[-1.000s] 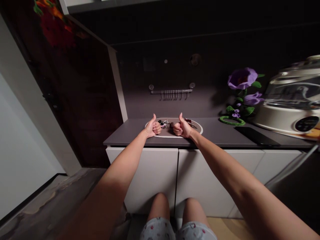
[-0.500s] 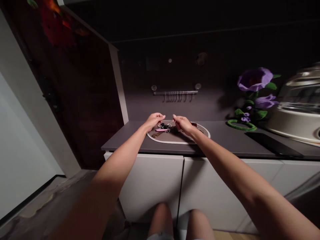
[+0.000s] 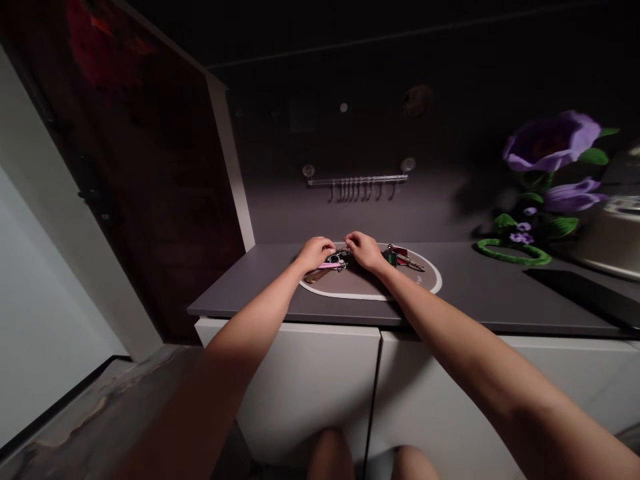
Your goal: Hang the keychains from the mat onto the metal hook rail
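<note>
On an oval brown mat with a pale rim lies a bunch of keys with metal rings and a pink strip. My left hand is closed, its bent fingers at the upper left of this bunch; the fingertips are partly hidden. Just right of the bunch, my right hand is closed too, thumb and fingers drawn together; what they hold, if anything, is too small to make out. Beyond my right wrist rests a second set of keys with red and dark green tags.
A rail with several hooks is fixed to the dark wall behind. On the grey counter to the right stand purple crafted flowers with a green ring base, a black flat slab and a cream appliance. White cabinet doors are below.
Both hands went from fists with thumbs up to palms turned down, fingers lowered to the keys. The view has shifted closer to the counter, uncovering the key set on the right.
</note>
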`<move>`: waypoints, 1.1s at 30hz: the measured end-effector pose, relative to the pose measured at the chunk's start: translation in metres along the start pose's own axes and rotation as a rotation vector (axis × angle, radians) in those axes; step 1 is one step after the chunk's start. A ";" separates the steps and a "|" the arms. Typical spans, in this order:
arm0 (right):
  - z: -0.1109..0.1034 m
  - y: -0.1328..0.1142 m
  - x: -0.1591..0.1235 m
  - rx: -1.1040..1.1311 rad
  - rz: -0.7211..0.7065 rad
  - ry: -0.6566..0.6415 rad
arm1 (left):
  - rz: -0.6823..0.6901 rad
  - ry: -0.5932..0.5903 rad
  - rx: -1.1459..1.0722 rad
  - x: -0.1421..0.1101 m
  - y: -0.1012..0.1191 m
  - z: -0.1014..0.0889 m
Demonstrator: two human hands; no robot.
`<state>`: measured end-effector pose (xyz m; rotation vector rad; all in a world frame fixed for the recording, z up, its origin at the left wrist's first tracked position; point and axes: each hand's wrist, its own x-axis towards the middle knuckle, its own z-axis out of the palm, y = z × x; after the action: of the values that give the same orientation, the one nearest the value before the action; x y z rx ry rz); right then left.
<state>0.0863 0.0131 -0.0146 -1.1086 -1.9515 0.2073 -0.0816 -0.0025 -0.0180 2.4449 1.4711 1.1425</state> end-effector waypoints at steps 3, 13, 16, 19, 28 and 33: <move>0.000 -0.002 -0.001 -0.090 -0.060 -0.042 | 0.038 -0.045 0.122 -0.001 -0.004 0.002; 0.004 -0.001 -0.002 -0.200 -0.055 -0.129 | 0.058 -0.090 0.175 -0.003 -0.007 0.004; 0.005 -0.002 -0.002 -0.213 -0.060 -0.130 | 0.062 -0.083 0.196 -0.005 -0.005 0.004; 0.005 -0.003 -0.002 -0.206 -0.063 -0.127 | 0.054 -0.069 0.230 -0.006 -0.003 0.003; 0.005 -0.005 -0.003 -0.124 -0.079 -0.154 | 0.021 -0.009 0.267 -0.007 0.002 0.002; 0.007 -0.005 -0.003 -0.068 -0.099 -0.153 | 0.018 0.062 0.351 -0.007 0.004 0.000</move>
<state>0.0790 0.0101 -0.0178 -1.0625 -2.1580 0.1773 -0.0807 -0.0102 -0.0206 2.6675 1.8090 1.0479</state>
